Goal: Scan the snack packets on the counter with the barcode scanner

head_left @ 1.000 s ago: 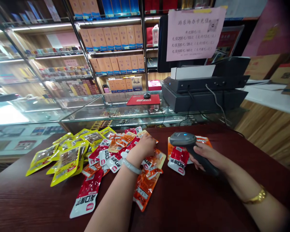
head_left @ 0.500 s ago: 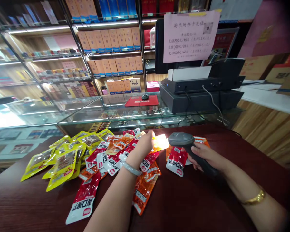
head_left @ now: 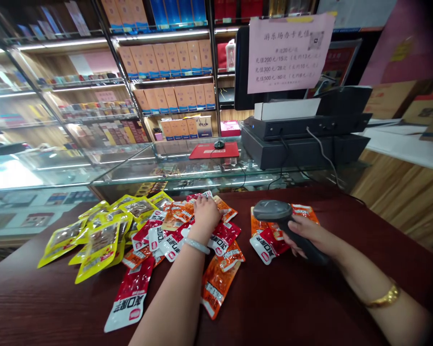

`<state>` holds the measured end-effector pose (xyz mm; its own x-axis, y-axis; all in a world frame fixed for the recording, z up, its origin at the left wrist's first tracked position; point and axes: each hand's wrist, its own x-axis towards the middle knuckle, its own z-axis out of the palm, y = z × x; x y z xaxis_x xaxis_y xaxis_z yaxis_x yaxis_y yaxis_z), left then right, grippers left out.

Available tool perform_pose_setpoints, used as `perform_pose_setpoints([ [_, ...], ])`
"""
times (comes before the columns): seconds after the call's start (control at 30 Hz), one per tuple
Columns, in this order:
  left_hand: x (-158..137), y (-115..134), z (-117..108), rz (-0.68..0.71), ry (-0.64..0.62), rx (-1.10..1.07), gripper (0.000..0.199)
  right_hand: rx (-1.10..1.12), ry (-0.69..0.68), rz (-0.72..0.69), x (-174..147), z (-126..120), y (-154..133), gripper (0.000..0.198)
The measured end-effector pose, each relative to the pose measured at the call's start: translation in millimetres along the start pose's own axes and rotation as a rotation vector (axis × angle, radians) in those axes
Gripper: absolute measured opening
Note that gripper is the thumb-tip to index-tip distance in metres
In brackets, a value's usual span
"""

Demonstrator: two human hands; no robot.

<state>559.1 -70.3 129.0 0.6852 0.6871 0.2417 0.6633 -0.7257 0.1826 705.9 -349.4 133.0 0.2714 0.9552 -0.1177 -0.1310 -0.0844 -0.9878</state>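
Observation:
My left hand (head_left: 207, 213), palm down, lies on a pile of red-and-white snack packets (head_left: 227, 236) and orange snack packets (head_left: 220, 281). Its fingers are bent and closed over a packet there, though the fingertips are partly hidden. My right hand (head_left: 305, 233) is wrapped round the handle of a dark grey barcode scanner (head_left: 273, 211). Under the scanner head are a red-and-white packet (head_left: 267, 245) and orange packets (head_left: 259, 224). Yellow snack bags (head_left: 101, 245) are heaped left of the pile.
A glass display counter (head_left: 130, 168) lies beyond the dark red table (head_left: 274, 307), with a red mat and mouse (head_left: 219, 144) on it. A cash drawer (head_left: 299, 149) and monitor with a pink sign (head_left: 288, 57) stand at the back right. Boxed goods fill the shelves (head_left: 173, 60).
My left hand has moved left, away from the scanner's front and down onto the pile. The bright scanner light is gone. The red packet under the scanner has turned. My right hand keeps its hold.

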Motion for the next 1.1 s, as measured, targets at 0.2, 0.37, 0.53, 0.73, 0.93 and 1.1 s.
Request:
perform_pose_setpoints([
  [0.2, 3, 11, 1, 0.072, 0.069, -0.087, 0.032, -0.018, -0.012, 0.013, 2, 3, 3, 0.041],
  [0.37, 3, 24, 0, -0.032, 0.013, -0.499, 0.012, 0.009, 0.003, -0.003, 1, 4, 1, 0.041],
  [0.53, 5, 27, 2, -0.098, -0.006, -0.914, 0.021, -0.002, -0.015, -0.025, -1, 2, -1, 0.038],
  [0.73, 4, 30, -7, -0.293, -0.067, -1.236, 0.015, -0.001, -0.030, -0.019, -2, 5, -7, 0.041],
  [0.93, -2, 40, -15, -0.412, -0.133, -1.532, 0.017, -0.008, -0.030, -0.042, -4, 10, -13, 0.046],
  [1.1, -6, 50, -8, -0.386, -0.231, -1.596, 0.018, 0.000, -0.029, -0.049, -5, 12, -14, 0.051],
])
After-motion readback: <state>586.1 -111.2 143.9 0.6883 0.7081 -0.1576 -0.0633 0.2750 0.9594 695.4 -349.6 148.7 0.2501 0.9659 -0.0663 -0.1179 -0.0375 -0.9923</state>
